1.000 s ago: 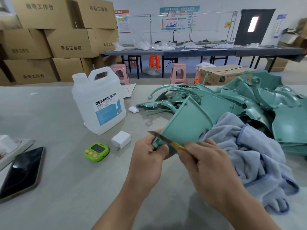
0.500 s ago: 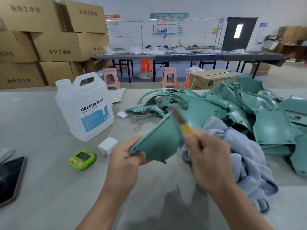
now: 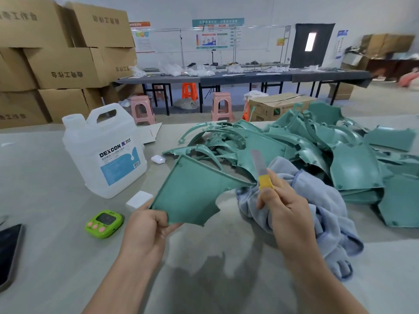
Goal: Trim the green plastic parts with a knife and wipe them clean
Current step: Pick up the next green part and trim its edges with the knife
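Observation:
My left hand [image 3: 147, 232] grips the near corner of a flat green plastic panel [image 3: 192, 191] and holds it up over the table, its ribbed inner face toward me. My right hand [image 3: 285, 214] holds a yellow-handled knife [image 3: 260, 171] with the blade pointing up, just right of the panel's far tip and apart from its edge. A grey-blue cloth [image 3: 322, 211] lies crumpled under and behind my right hand. A big heap of green plastic parts [image 3: 317, 150] fills the table's right and middle.
A white DEXCON jug [image 3: 106, 150] stands at the left, with a white charger block [image 3: 138, 200], a green timer [image 3: 104, 223] and a small white case [image 3: 158, 159] near it. A black phone [image 3: 9, 248] lies at the left edge. Cardboard boxes [image 3: 56, 64] and stools stand beyond the grey table [image 3: 56, 257].
The knife left the panel's near edge and swung up to the right. My left hand turned the panel flatter and lifted it, so its inner face now shows.

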Action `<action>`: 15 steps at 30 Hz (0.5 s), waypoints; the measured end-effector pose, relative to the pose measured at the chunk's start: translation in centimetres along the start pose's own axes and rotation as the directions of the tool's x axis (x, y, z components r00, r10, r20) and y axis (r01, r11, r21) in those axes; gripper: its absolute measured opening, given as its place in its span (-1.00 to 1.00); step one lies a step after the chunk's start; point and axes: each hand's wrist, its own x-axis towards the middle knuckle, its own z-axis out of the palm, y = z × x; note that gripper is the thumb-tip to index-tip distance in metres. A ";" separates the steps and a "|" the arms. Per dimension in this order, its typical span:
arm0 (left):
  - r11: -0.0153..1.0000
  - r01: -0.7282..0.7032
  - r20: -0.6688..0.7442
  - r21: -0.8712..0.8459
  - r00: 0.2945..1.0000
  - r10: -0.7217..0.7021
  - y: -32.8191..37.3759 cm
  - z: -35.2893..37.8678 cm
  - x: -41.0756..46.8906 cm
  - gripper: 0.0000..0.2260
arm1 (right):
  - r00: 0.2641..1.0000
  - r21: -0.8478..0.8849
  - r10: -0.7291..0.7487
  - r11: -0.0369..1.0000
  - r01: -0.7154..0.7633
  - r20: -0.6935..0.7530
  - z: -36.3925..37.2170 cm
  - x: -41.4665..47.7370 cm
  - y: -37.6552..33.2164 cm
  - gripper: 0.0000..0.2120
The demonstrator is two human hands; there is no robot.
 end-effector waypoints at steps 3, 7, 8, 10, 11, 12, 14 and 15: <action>0.996 0.063 -0.071 -0.060 0.995 -0.067 0.4 -0.6 0.1 -0.44 | 0.997 -0.055 -0.021 0.998 0.025 0.076 -0.3 0.1 0.0 -0.69; 0.971 0.101 -0.175 -0.216 0.974 -0.140 0.5 -1.4 0.4 -0.57 | 0.985 -0.209 -0.011 0.977 0.046 0.170 0.1 -0.2 0.7 -0.61; 0.963 0.104 -0.185 -0.248 0.971 -0.152 0.6 -1.5 0.5 -0.58 | 0.983 -0.225 -0.010 0.973 0.052 0.185 0.2 -0.2 0.7 -0.63; 0.948 0.114 -0.199 -0.297 0.964 -0.178 0.7 -1.8 0.8 -0.58 | 0.981 -0.206 -0.001 0.978 0.042 0.192 0.1 -0.2 0.8 -0.67; 0.942 0.121 -0.204 -0.313 0.960 -0.191 0.7 -1.8 0.9 -0.57 | 0.981 -0.166 -0.007 0.985 0.040 0.192 0.0 -0.2 0.8 -0.68; 0.939 0.128 -0.208 -0.320 0.957 -0.201 0.7 -1.9 1.0 -0.57 | 0.981 -0.129 -0.021 0.990 0.047 0.190 0.0 -0.2 0.8 -0.67; 0.938 0.139 -0.212 -0.318 0.954 -0.213 0.6 -1.7 1.1 -0.56 | 0.989 -0.084 -0.072 0.993 0.084 0.132 0.0 -0.3 0.8 -0.62; 0.938 0.140 -0.218 -0.317 0.952 -0.216 0.6 -1.6 1.0 -0.56 | 0.993 -0.064 -0.083 0.994 0.088 0.083 0.1 -0.5 0.8 -0.61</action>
